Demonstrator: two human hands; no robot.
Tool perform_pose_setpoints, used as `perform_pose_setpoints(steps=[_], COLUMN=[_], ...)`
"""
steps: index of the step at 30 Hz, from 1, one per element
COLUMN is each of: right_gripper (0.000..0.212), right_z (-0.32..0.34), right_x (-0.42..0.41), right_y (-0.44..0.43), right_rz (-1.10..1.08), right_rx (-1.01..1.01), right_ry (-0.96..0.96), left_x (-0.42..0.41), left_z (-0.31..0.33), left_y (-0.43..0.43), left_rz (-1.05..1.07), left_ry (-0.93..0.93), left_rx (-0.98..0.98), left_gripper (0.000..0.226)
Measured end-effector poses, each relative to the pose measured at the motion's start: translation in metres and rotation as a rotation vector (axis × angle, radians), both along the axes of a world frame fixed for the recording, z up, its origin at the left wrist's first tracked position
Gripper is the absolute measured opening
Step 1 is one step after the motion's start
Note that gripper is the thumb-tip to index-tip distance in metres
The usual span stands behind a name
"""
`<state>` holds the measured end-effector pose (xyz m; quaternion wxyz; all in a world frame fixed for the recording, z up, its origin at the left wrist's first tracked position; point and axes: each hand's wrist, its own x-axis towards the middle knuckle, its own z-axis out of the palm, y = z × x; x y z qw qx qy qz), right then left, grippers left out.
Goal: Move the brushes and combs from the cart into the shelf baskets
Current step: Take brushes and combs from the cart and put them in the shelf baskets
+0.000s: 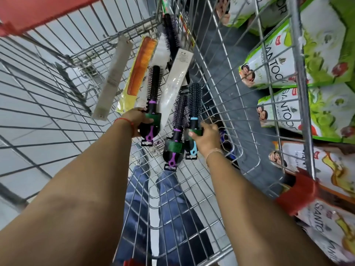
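Both my arms reach down into a wire cart (57,104). My left hand (135,120) grips a round black brush with a purple handle (154,89) at its green label. My right hand (206,139) closes on a round brush with a blue handle (194,100). Between them a third round brush with a purple handle (177,121) lies on the cart floor. Farther in lie an orange comb (143,60) in yellow packaging, a grey packaged comb (114,73), a white packaged comb (177,75) and another black round brush (171,33).
The cart's right wire wall (240,73) stands beside shelves with green and white Santoor pouches (299,60). A red corner bumper (299,192) sits on the cart rim near my right forearm. Pale floor tiles show through the left wires. My blue trousers (172,198) show below.
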<state>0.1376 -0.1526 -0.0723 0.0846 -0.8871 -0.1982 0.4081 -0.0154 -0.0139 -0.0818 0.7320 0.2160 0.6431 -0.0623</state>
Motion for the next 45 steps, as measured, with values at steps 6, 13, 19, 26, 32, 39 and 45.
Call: perform_pose_setpoints(steps=[6, 13, 19, 26, 32, 39, 45], right_gripper=[0.048, 0.056, 0.055, 0.051, 0.054, 0.035, 0.021], right_z=[-0.003, 0.018, 0.072, 0.182, 0.305, 0.414, 0.430], right_x=[0.009, 0.020, 0.005, -0.019, -0.009, 0.018, 0.054], right_y=[0.007, 0.002, 0.004, -0.018, -0.055, -0.113, -0.156], right_rz=[-0.228, -0.422, -0.590, -0.773, -0.772, -0.868, -1.109], right_rx=[-0.015, 0.256, 0.552, 0.827, 1.074, 1.390, 1.323], right_ry=[0.211, 0.408, 0.387, 0.208, 0.002, -0.218, -0.427], left_x=[0.005, 0.015, 0.024, 0.056, 0.114, 0.176, 0.250], left_z=[-0.008, 0.009, 0.063, 0.192, 0.334, 0.455, 0.442], left_y=[0.001, 0.005, 0.023, 0.039, -0.003, -0.066, -0.105], left_rz=[0.004, -0.027, -0.089, -0.460, -0.697, -0.817, -1.077], left_ry=[-0.092, -0.303, -0.501, -0.946, -1.393, -1.443, -0.962], left_rx=[0.027, 0.078, 0.135, 0.195, 0.145, 0.177, 0.613], left_gripper=[0.032, 0.041, 0.054, 0.024, 0.054, 0.031, 0.019])
